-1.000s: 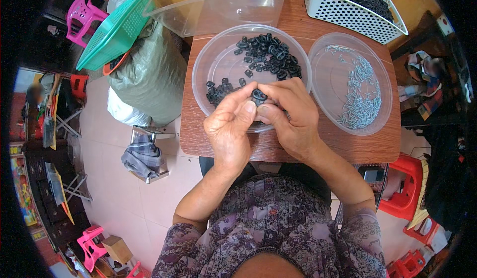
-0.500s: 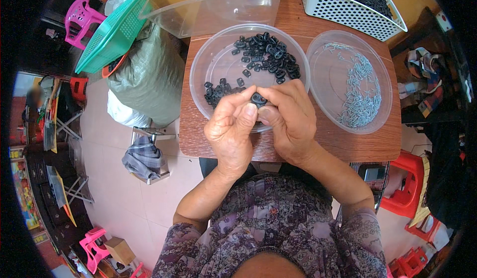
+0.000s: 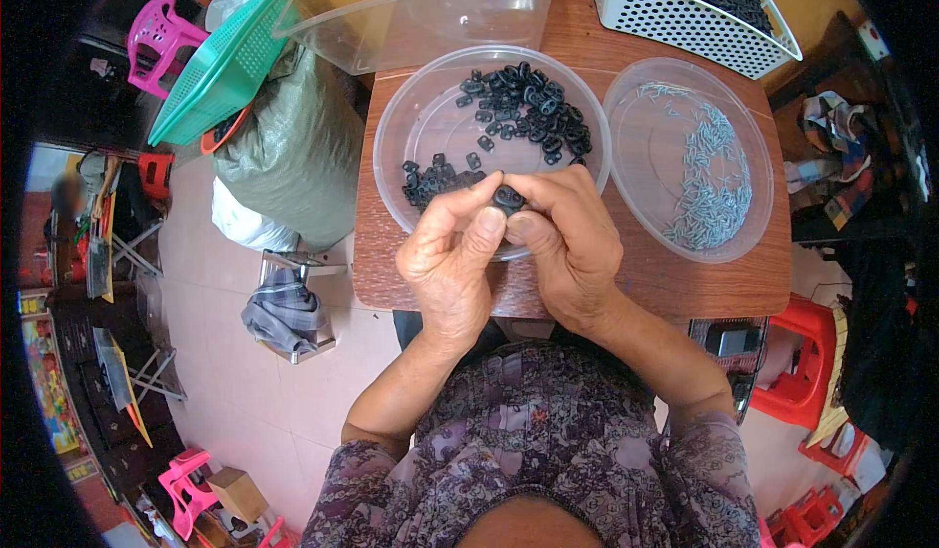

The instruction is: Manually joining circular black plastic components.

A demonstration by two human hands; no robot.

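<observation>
My left hand (image 3: 452,254) and my right hand (image 3: 567,240) meet over the near rim of a round clear bowl (image 3: 411,122). Together their fingertips pinch one small black plastic part (image 3: 508,198). Several more black parts (image 3: 523,108) lie piled at the bowl's far right, and a smaller heap (image 3: 430,178) sits near my left thumb. To the right stands a second clear bowl (image 3: 646,137) holding several small grey metal pieces (image 3: 714,176).
A small wooden table (image 3: 665,279) carries both bowls. A white perforated basket (image 3: 685,20) of black parts and a clear plastic tub (image 3: 440,10) stand at the far edge. A green basket (image 3: 220,64) rests on a grey sack (image 3: 289,157) to the left. Red stools (image 3: 797,372) stand at the right.
Both hands have stayed together at the bowl's near rim; the fingers have shifted slightly around the black part held between them.
</observation>
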